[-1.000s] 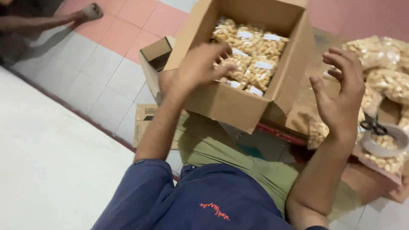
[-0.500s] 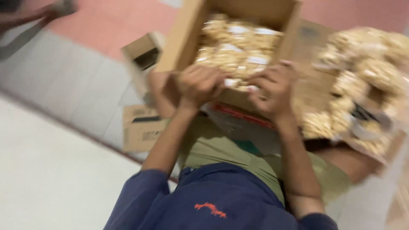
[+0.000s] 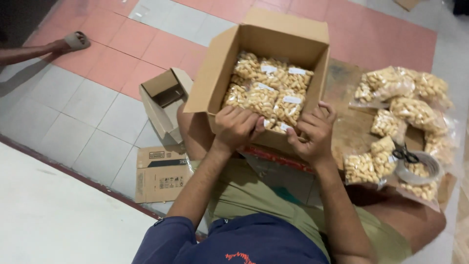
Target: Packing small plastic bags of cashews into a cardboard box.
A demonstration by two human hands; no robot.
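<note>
An open brown cardboard box (image 3: 254, 41) rests on my lap, filled with several clear bags of pale snacks (image 3: 266, 93) with white labels. My left hand (image 3: 236, 127) grips the box's near wall, fingers curled over the rim. Beside it, my right hand (image 3: 312, 132) holds the same near wall, its fingers touching a snack bag at the rim. I sit on a tiled floor in olive shorts and a navy shirt.
More snack bags (image 3: 400, 110) lie on brown cardboard to the right, with scissors (image 3: 404, 154) on a tape roll (image 3: 424, 168). A small open box (image 3: 163, 100) and a flattened carton (image 3: 159, 173) lie left. Another person's foot in a sandal (image 3: 73, 41) shows far left.
Both hands were raised and open above the box a second ago. They have come down onto the box's near wall and now grip it side by side.
</note>
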